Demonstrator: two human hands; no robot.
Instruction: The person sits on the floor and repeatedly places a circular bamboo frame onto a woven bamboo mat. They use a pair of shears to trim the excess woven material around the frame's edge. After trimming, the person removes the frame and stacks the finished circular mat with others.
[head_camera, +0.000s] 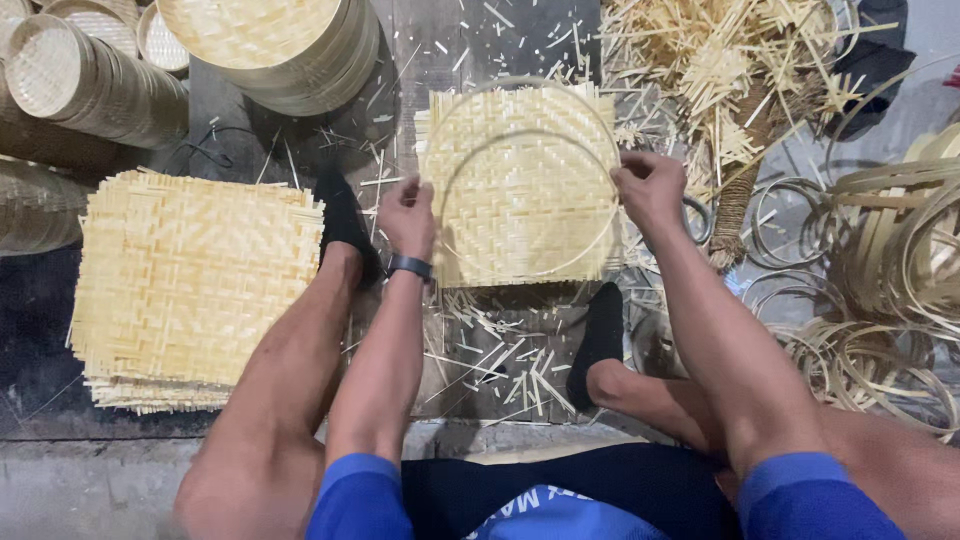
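Left hand (407, 215): grips the left edge of a thin bamboo hoop (528, 205)
Right hand (648, 188): grips the hoop's right edge
Woven mat (520, 180): square, pale yellow, lies under the hoop
Mat pile (190, 285): at 9 o'clock from the hands
Round trays (270, 45): stacked at 11 o'clock
Loose hoops (880, 300): piled at 3 o'clock
Bamboo scraps (720, 60): at 1 o'clock

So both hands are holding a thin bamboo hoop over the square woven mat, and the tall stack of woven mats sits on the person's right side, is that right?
Not quite. The head view shows the left hand and right hand holding the thin bamboo hoop over the square woven bamboo mat, but the stack of woven mats lies on the person's left side, not the right.
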